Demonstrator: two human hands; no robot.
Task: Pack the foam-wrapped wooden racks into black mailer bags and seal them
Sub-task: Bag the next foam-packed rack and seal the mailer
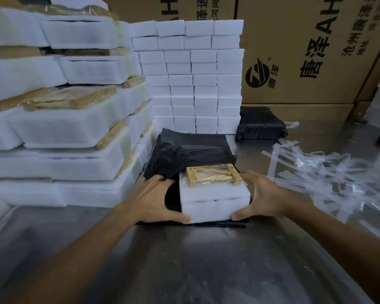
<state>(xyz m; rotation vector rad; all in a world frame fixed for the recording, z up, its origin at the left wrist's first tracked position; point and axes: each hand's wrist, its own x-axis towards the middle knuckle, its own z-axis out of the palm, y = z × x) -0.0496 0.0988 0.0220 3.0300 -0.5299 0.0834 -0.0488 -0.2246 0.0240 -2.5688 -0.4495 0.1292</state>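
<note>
Low centre of the frame, the left hand (156,199) and right hand (263,197) clasp a foam-wrapped rack (214,198) by its sides over the black mailer bags (191,152) — uneven squeezing could slip the foam off the wood.

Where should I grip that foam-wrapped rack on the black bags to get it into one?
Grip the foam-wrapped rack by its two short foam sides, coming in from left and right, as the left hand and right hand do now. The foam is flat and thick there, while the far end shows bare wood under film. That probably leaves the far end free to go into the black mailer bag first.
</note>
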